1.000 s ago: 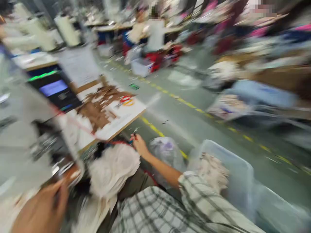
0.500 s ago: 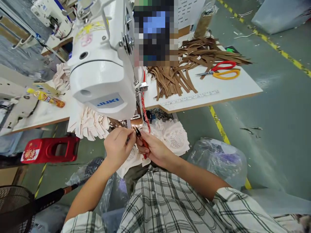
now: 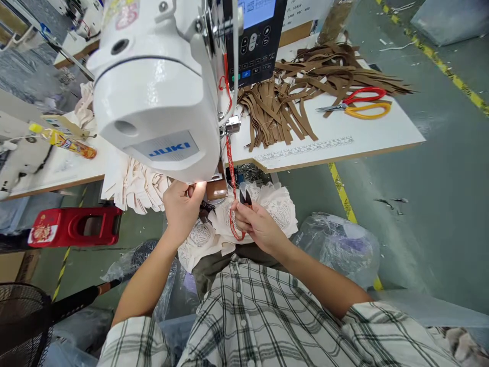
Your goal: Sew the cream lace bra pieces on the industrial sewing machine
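My left hand (image 3: 182, 210) is under the head of the white sewing machine (image 3: 156, 107), close to the needle area. Its thumb and fingers are pinched together; whatever is between them is too small to make out. In my right hand (image 3: 257, 224) are thread snips (image 3: 245, 198), their dark blades pointing up and a little apart. A red braided cord (image 3: 230, 163) hangs from the machine and loops down by the snips. Cream lace garment pieces (image 3: 280, 209) lie on my lap below both hands.
Brown fabric strips (image 3: 273, 114), red-and-yellow scissors (image 3: 364, 103) and a printed ruler scale (image 3: 305, 149) are on the right tabletop. Cream strips (image 3: 139, 186) lie left of the machine, near a drink bottle (image 3: 69, 142). A red stool (image 3: 76, 227) stands at left, a fan (image 3: 25, 321) below it.
My hands have moved apart: the left went up under the machine head, the right moved right and slightly down with the snips. The view has shifted closer to the machine.
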### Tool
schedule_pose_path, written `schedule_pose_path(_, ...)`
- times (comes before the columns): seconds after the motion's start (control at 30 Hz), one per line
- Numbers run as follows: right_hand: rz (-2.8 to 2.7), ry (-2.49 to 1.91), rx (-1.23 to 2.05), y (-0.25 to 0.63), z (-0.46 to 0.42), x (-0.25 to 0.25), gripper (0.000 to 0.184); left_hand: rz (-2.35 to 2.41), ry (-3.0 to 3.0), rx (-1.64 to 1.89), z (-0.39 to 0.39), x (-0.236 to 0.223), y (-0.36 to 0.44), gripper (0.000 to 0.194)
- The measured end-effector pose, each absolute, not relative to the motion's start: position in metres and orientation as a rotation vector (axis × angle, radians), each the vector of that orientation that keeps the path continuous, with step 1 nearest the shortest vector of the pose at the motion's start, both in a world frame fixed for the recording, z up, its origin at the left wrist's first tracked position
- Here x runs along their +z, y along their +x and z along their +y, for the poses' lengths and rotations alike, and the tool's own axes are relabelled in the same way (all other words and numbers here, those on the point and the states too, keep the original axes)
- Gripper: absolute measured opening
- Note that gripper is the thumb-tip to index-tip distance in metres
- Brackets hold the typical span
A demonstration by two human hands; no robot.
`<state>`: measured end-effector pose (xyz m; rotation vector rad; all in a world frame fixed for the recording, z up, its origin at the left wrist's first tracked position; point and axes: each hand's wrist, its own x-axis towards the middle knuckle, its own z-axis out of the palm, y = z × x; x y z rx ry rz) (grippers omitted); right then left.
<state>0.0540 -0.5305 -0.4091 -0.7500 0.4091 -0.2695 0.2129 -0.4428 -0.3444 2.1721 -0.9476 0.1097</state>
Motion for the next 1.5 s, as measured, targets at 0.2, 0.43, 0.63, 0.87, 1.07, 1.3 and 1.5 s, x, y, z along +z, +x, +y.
schedule_pose_path(0.2,0.375,-0.803,-0.348,0.057,-0.535,-0.419,0.029,-0.86,2.125,-0.013,-0.447,-0.344,0.21,0.022)
schedule_pose_path(0.43,0.474,-1.275,-0.612,0.074,-0.552,-0.4,0.018,-0.871,2.112,0.024,-0.447,-0.344,0.211,0.022)
schedule_pose_path(0.63,0.399,-1.67,-0.887,0.103,-0.563,-0.389,0.012,-0.889,2.128,-0.002,-0.447,-0.344,0.211,0.022)
schedule_pose_path(0.87,0.343,-2.075,-1.186,0.124,-0.571,-0.402,0.016,-0.888,2.168,0.05,-0.449,-0.345,0.21,0.028)
schedule_pose_path(1.07,0.277,-2.205,-1.31,0.129,-0.571,-0.399,0.024,-1.117,2.221,0.43,-0.437,-0.351,0.212,0.031)
schedule_pose_path(1.3,0.087,-1.84,-0.31,0.066,-0.567,-0.395,0.031,-1.98,1.69,0.596,-0.414,-0.36,0.211,0.019)
schedule_pose_path(1.5,0.342,-1.087,-0.155,0.006,-0.6,-0.422,0.051,-2.012,1.507,0.534,-0.425,-0.358,0.227,0.008)
